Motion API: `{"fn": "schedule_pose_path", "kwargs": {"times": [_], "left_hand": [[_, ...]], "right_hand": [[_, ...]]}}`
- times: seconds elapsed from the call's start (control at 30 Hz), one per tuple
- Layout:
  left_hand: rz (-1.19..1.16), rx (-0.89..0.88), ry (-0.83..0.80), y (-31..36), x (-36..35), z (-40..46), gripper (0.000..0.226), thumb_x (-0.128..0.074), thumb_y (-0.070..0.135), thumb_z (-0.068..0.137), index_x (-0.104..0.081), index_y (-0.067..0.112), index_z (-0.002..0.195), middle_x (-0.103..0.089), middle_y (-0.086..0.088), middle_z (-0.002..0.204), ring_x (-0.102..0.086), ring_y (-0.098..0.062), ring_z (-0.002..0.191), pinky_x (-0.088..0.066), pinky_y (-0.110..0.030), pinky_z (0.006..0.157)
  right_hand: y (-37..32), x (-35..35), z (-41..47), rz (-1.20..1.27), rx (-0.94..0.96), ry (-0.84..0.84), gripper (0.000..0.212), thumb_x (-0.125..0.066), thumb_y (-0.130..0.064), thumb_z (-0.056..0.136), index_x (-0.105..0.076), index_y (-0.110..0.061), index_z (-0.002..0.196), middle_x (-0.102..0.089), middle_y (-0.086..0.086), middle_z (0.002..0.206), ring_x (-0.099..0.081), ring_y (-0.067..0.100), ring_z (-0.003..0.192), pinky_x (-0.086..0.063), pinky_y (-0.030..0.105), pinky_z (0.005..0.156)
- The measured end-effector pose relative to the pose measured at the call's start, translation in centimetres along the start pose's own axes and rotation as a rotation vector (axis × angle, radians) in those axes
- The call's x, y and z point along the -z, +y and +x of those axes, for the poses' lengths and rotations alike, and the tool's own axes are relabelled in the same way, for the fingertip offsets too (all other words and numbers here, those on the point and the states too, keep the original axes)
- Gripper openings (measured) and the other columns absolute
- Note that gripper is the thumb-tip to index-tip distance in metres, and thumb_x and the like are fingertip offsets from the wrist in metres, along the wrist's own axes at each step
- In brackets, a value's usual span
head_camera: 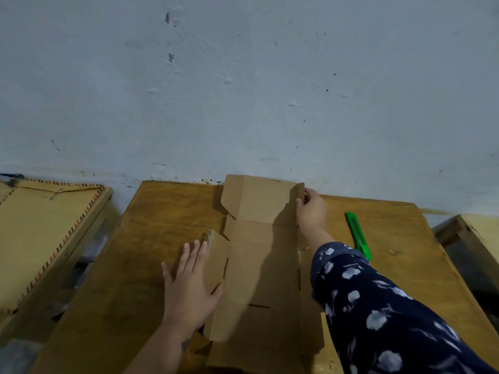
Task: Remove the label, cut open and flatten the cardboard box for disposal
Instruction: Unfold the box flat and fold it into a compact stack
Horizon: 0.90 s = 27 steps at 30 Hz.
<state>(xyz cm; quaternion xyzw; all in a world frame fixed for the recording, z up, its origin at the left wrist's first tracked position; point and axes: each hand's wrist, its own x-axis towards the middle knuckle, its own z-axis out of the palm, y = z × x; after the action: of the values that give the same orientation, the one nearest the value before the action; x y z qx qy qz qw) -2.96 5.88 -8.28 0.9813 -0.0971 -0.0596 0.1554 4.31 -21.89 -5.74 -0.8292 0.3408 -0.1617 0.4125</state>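
Observation:
A brown cardboard box [263,265], opened out, lies nearly flat along the middle of the wooden table [151,228]. Its far panel still tilts up against the wall. My right hand [310,210] reaches to the far end and pinches the small right flap of that panel. My left hand [190,287] lies flat with fingers spread, its palm against the raised left side flap. A green utility knife [358,236] rests on the table to the right of my right arm. No label shows on the cardboard.
A grey-white wall stands right behind the table. To the left is another wooden surface holding flat cardboard with a striped edge [40,238]. A further wooden piece [475,233] sits at the far right, past a gap.

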Motion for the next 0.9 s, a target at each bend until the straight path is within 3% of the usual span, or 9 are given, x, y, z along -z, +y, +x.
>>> {"fn": "schedule_pose_path", "kwargs": {"times": [0.1, 0.23, 0.33, 0.4, 0.53, 0.6, 0.67, 0.77, 0.9], "left_hand": [[0.013, 0.009, -0.006, 0.1, 0.0, -0.1, 0.098, -0.051, 0.063, 0.084, 0.015, 0.03, 0.149, 0.011, 0.011, 0.159, 0.02, -0.011, 0.143, 0.009, -0.056, 0.113], [0.048, 0.033, -0.03, 0.4, -0.1, -0.8, 0.101, -0.048, 0.07, 0.081, 0.008, 0.024, 0.151, 0.01, 0.008, 0.16, 0.018, -0.013, 0.145, 0.008, -0.058, 0.113], [0.021, 0.042, -0.046, 0.6, -0.2, -1.3, 0.099, -0.045, 0.07, 0.082, 0.005, 0.022, 0.152, 0.009, 0.006, 0.161, 0.017, -0.014, 0.145, 0.007, -0.058, 0.115], [-0.013, 0.044, -0.068, 0.6, -0.2, -1.6, 0.097, -0.045, 0.069, 0.083, 0.004, 0.02, 0.153, 0.008, 0.005, 0.161, 0.017, -0.014, 0.145, 0.008, -0.057, 0.115], [-0.024, 0.059, -0.125, 0.1, -0.1, -2.1, 0.096, -0.042, 0.069, 0.084, 0.001, 0.018, 0.153, 0.006, 0.005, 0.161, 0.016, -0.015, 0.146, 0.01, -0.057, 0.115], [-0.034, 0.074, -0.154, -0.3, 0.0, -2.4, 0.096, -0.043, 0.068, 0.083, -0.002, 0.018, 0.153, 0.005, 0.005, 0.161, 0.016, -0.015, 0.146, 0.008, -0.058, 0.115], [-0.056, 0.069, -0.165, -0.8, 0.2, -2.8, 0.092, -0.042, 0.068, 0.082, -0.009, 0.021, 0.153, 0.002, 0.006, 0.161, 0.015, -0.015, 0.146, 0.008, -0.058, 0.115], [-0.143, 0.053, -0.112, -1.9, 0.9, -3.8, 0.076, -0.038, 0.065, 0.087, -0.019, 0.028, 0.152, -0.004, 0.01, 0.161, 0.012, -0.013, 0.146, 0.01, -0.056, 0.115], [-0.21, 0.115, 0.01, -4.2, 1.8, -5.0, 0.067, -0.033, 0.06, 0.093, -0.02, 0.029, 0.151, -0.009, 0.009, 0.16, 0.008, -0.013, 0.147, 0.01, -0.054, 0.116]], "right_hand": [[-0.1, -0.1, -0.2, -0.023, 0.02, -0.022, 0.049, -0.055, -0.013, 0.093, -0.041, -0.013, 0.14, -0.057, 0.012, 0.132, -0.055, 0.028, 0.119, -0.049, 0.04, 0.096], [-0.4, 0.1, -3.6, -0.246, 0.207, 0.078, 0.066, -0.059, -0.017, 0.09, -0.026, -0.014, 0.147, -0.036, 0.01, 0.149, -0.03, 0.026, 0.139, -0.026, 0.041, 0.115], [-0.4, 0.1, -8.7, -0.359, 0.226, 0.171, 0.066, -0.058, -0.022, 0.089, -0.026, -0.016, 0.147, -0.033, 0.008, 0.15, -0.024, 0.025, 0.141, -0.019, 0.044, 0.116], [0.1, -0.1, -12.7, -0.44, 0.248, 0.063, 0.059, -0.052, -0.028, 0.091, -0.029, -0.017, 0.144, -0.032, 0.007, 0.151, -0.022, 0.024, 0.143, -0.014, 0.047, 0.118], [2.5, -0.2, -19.7, -0.714, 0.252, -0.271, 0.057, -0.023, -0.052, 0.095, -0.02, -0.03, 0.148, -0.007, 0.009, 0.16, 0.0, 0.029, 0.148, 0.009, 0.057, 0.115], [4.4, -0.3, -21.6, -0.761, 0.258, -0.361, 0.069, 0.005, -0.062, 0.085, -0.003, -0.039, 0.149, 0.008, 0.005, 0.161, 0.013, 0.029, 0.147, 0.015, 0.062, 0.11], [6.1, -0.3, -22.4, -0.771, 0.263, -0.377, 0.076, 0.02, -0.065, 0.075, 0.008, -0.043, 0.147, 0.016, 0.001, 0.16, 0.02, 0.027, 0.145, 0.017, 0.063, 0.109], [6.5, -0.3, -22.6, -0.792, 0.246, -0.372, 0.066, 0.011, -0.061, 0.082, 0.011, -0.045, 0.146, 0.017, -0.001, 0.16, 0.021, 0.025, 0.145, 0.017, 0.063, 0.108], [6.1, -0.2, -22.7, -0.789, 0.242, -0.387, 0.056, -0.006, -0.056, 0.095, 0.01, -0.044, 0.147, 0.018, 0.0, 0.16, 0.021, 0.026, 0.145, 0.013, 0.064, 0.11]]}}
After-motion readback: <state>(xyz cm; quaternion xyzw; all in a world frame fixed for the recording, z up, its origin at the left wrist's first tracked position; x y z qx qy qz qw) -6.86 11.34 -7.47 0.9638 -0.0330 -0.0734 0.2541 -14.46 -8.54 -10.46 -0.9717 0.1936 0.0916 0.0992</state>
